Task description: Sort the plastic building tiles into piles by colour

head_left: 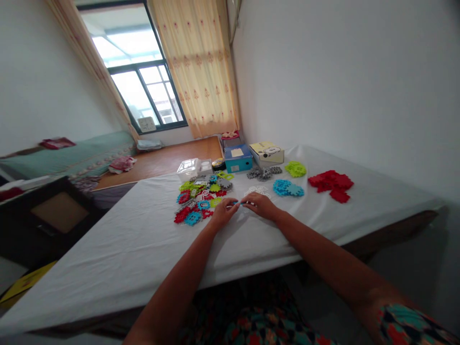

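Observation:
Over the middle of the white-covered table, my left hand (225, 211) and my right hand (259, 205) meet fingertip to fingertip. Both pinch a small blue plastic building piece (237, 203), mostly covered by the fingers. Left of my hands lies a mixed pile of interlocking pieces (192, 218) in red, blue, green, grey and white. White pieces (258, 190) lie just behind my right hand. Farther right are single-colour heaps: grey pieces (264, 173), green pieces (295, 168), blue pieces (287, 188) and red pieces (331, 182).
At the table's back stand a clear plastic container (188, 167), a blue box (238, 158) and a pale yellow box (266, 153). A white wall (345, 86) runs along the right. A dark cabinet (46, 220) stands left of the white tablecloth (129, 249).

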### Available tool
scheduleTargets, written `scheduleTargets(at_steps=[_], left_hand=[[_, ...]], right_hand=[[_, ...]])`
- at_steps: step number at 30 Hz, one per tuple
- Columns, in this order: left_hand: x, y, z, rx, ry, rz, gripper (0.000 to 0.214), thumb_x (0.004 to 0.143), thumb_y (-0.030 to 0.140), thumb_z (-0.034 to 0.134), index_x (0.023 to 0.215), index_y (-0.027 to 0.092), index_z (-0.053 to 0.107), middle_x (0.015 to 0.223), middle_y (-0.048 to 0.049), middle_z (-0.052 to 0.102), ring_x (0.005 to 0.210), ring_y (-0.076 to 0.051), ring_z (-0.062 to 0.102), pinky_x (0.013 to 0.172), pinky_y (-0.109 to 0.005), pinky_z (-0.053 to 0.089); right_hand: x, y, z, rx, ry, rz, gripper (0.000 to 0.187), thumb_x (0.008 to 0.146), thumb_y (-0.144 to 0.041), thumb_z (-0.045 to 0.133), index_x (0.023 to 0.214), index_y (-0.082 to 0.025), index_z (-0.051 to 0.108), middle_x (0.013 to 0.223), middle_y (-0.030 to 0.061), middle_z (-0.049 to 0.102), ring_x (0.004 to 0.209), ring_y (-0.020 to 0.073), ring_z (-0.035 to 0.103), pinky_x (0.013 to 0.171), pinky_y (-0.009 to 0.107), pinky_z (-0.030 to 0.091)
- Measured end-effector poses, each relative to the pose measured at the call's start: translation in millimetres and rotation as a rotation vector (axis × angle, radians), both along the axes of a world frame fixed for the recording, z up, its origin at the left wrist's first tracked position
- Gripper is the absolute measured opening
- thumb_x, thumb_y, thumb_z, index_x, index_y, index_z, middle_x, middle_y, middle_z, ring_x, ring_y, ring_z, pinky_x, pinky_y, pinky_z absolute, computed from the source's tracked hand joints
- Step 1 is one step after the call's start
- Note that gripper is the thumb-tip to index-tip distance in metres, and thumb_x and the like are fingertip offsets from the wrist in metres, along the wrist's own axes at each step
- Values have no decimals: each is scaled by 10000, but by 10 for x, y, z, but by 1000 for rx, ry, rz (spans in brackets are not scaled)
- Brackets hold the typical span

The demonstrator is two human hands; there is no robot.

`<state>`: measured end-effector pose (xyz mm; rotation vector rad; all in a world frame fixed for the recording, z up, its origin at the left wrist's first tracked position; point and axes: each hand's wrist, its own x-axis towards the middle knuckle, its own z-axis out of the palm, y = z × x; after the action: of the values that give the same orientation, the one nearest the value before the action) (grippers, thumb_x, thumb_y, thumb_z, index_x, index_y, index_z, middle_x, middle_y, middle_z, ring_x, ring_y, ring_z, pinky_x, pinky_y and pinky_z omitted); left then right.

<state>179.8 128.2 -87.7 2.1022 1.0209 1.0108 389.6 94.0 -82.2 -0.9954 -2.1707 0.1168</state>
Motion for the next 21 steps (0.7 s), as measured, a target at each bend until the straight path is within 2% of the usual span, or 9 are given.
scheduleTargets(at_steps=[2,4,8,11,14,16,19,21], left_hand=[[-12,-11,-6,-4,-11,-9,381,827,480,602,1024,159,660,1061,-110,641,915,-181,651,776,-305,579],[-51,-6,-6,30,-22,10,372,852,462,567,1065,168,650,1131,-118,615,945,-176,639,762,-291,579],[-206,69,16,123,54,116,297,888,375,501,1051,184,659,1099,-97,633,886,-154,636,720,-264,570],[-340,145,51,160,166,244,257,884,302,478,1005,197,679,1042,-69,678,889,-158,644,787,-276,546],[-456,190,84,155,214,337,267,884,294,455,995,199,679,1007,-57,708,916,-172,654,849,-294,510],[-514,191,90,125,240,357,295,902,323,420,967,189,675,893,-48,722,799,-164,669,769,-283,513],[-543,155,75,72,318,320,341,915,368,401,826,181,672,669,-15,691,551,-137,620,605,-251,483],[-509,121,57,64,366,276,349,908,381,424,760,183,672,618,-11,677,524,-136,604,591,-247,468]], right_hand=[[54,22,47,9,17,-104,209,929,-288,521,1028,-205,686,993,71,690,931,171,609,854,284,463],[213,56,140,-2,52,-298,211,924,-282,520,1050,-199,667,1031,71,690,949,171,612,871,275,454],[863,152,345,-72,135,-698,308,923,-239,465,1184,-129,587,1017,126,698,934,220,637,821,316,465],[1381,181,367,-252,41,-899,248,887,-245,500,1077,-163,637,970,99,713,899,216,651,777,294,467],[1648,162,279,-318,-52,-934,209,877,-263,511,989,-173,662,963,84,710,880,192,649,776,271,466],[1658,153,225,-274,-82,-961,230,878,-261,512,1017,-153,660,1015,107,695,929,196,638,803,274,466],[1471,170,228,-166,-126,-947,290,885,-247,505,1115,-128,636,1137,145,647,1049,219,599,870,295,458],[1255,199,285,-116,-154,-853,298,890,-236,499,1138,-136,631,1188,142,621,1084,221,582,910,304,448]])
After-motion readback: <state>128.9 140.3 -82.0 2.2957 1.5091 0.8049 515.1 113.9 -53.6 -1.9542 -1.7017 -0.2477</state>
